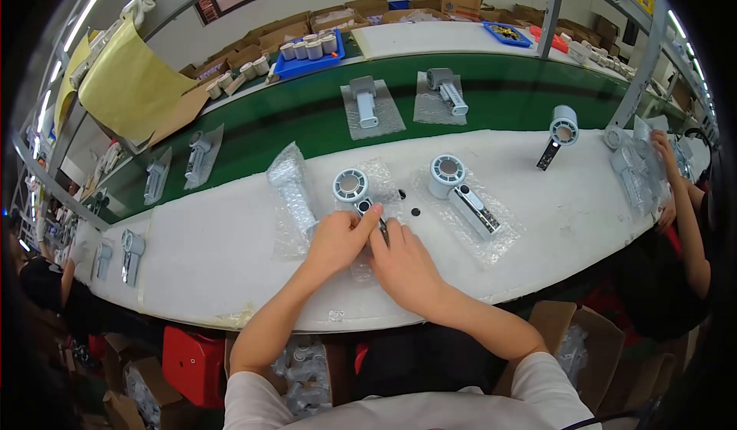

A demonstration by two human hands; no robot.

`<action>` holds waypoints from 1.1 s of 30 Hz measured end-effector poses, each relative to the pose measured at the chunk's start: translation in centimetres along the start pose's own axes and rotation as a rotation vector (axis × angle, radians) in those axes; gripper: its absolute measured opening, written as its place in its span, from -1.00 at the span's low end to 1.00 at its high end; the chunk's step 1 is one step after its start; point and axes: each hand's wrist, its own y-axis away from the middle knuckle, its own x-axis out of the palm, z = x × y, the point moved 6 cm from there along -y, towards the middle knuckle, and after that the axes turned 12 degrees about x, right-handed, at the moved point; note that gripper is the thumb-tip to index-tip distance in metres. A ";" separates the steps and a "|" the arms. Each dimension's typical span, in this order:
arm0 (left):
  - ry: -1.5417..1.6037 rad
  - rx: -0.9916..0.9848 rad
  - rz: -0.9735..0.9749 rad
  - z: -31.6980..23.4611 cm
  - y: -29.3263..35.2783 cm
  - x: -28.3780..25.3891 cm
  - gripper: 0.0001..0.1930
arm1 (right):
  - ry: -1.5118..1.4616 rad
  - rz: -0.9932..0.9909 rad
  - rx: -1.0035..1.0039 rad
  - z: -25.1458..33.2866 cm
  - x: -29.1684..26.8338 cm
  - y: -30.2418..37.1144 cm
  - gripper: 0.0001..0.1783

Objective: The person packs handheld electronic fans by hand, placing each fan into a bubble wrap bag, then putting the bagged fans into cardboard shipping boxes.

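1. My left hand and my right hand met over the handle of a small grey handheld fan that lay flat on the white surface, just in front of me.
2. The fingers of my left hand were curled and pinched the handle from the left, thumb on top, which I judge kept the fan from sliding.
3. The fingers of my right hand were pressed together against the same handle from the right; whether they gripped it or only pushed on it, I could not tell, as my knuckles hid the tips.
4. The fan's round head pointed to the far side, clear of both hands, and its dark handle end disappeared under my fingers.
5. The fan rested on a sheet of clear bubble wrap, probably to spare its casing from scuffs.
6. A rolled piece of bubble wrap lay just left of my left hand.
7. 2 small black round parts sat on the surface between my fan and a second fan, which lay to the right on its own sheet.
8. A third fan stood further right, near a co-worker's arm.
9. Beyond the surface ran a green conveyor belt with more grey units on wrap sheets.
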 end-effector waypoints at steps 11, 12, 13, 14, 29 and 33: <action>0.286 -0.108 0.021 1.8 -1.6 0.9 -0.62 | -0.071 0.439 0.681 -16.4 -6.2 -3.4 -0.54; 0.460 -0.068 0.013 1.1 -1.5 0.8 -0.67 | -0.155 0.358 0.637 -16.7 -6.6 -3.6 -0.55; 0.632 -0.027 0.006 0.4 -1.2 0.6 -0.70 | -0.240 0.278 0.591 -16.9 -7.0 -3.8 -0.55; 0.803 0.016 -0.002 -0.3 -1.0 0.4 -0.73 | -0.325 0.199 0.544 -17.0 -7.3 -4.0 -0.56; 1.260 0.175 0.003 -1.9 -0.7 2.1 -0.71 | -1.696 0.528 0.485 -14.0 -4.2 -4.0 -0.52; 1.241 0.179 0.014 -1.7 -1.0 2.3 -0.60 | -1.641 0.499 0.472 -14.6 -3.9 -4.0 -0.44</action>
